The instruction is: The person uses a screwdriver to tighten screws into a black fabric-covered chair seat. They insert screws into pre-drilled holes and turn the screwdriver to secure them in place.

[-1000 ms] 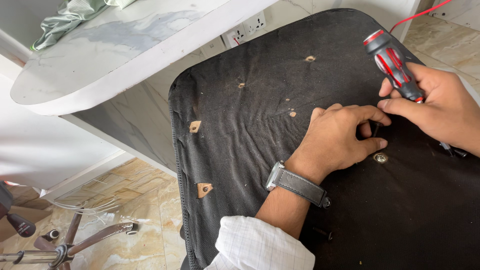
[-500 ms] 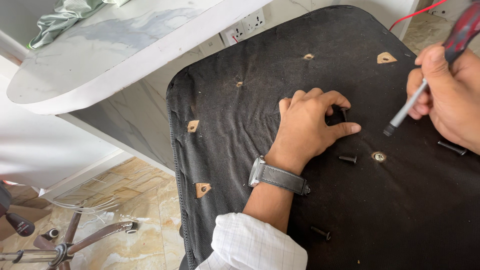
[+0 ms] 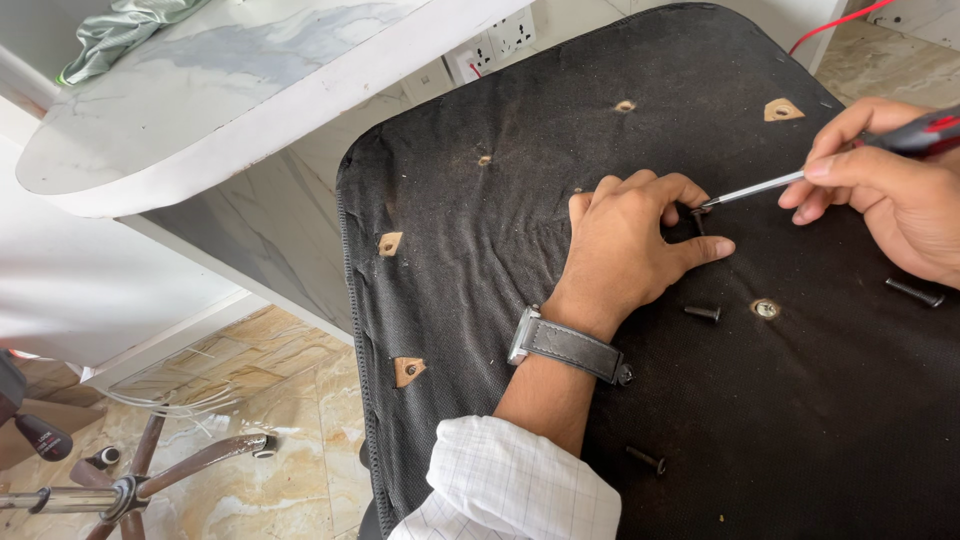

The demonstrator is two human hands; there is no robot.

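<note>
Head view, looking down: left hand (image 3: 630,245) pinching a small black screw (image 3: 697,214) between thumb and forefinger, closed tight around it and steadying it upright against the black fabric underside of the chair seat (image 3: 520,300). Right hand (image 3: 880,190) wrapped shut round the red-and-black handle of a screwdriver (image 3: 790,180), forefinger laid along the shaft, tip meeting the screw head. Judged tiny, hard and smooth, easily dropped or tipped; best held low on the shank with fingertips, head left free for the driver. Near the left thumb, a loose black bolt (image 3: 702,312) lying flat, beside a metal threaded insert (image 3: 766,308). Further out, another bolt (image 3: 914,292) at right and one (image 3: 645,459) close to the white sleeve (image 3: 510,485). Grey-strapped wristwatch (image 3: 565,345) on the left wrist. Beyond the seat, a white rounded countertop (image 3: 200,110).
</note>
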